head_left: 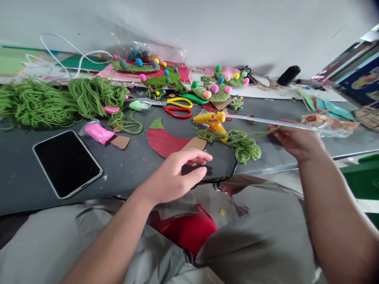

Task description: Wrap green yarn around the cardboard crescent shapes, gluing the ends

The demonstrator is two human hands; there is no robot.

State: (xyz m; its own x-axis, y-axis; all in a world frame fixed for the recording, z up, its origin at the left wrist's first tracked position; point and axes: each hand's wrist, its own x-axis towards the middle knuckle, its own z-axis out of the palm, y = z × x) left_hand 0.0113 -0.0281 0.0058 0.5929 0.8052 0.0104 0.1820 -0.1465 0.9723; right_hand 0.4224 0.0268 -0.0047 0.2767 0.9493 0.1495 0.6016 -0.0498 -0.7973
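My left hand (177, 173) hovers over the table's front edge with its thumb and fingers apart and nothing between them. Just beyond its fingertips lies a curved, chili-shaped cardboard piece (167, 140), red in the middle, green at its tip and bare brown at the near end. Further right, my right hand (296, 140) is closed on a strand of green yarn (263, 132) that stretches back to a loose tangle. That tangle (248, 150) lies beside and against a yellow glue gun (217, 123), whose long clear glue stick points toward my right hand.
Scissors (179, 108) with red and yellow handles lie behind the cardboard. At left are thick green yarn skeins (38, 102), a dark-screened tablet (68, 161) and a pink packet (97, 132). Green yarn-wrapped pieces with pompoms (214, 94) line the back. A black cord hangs at the front edge.
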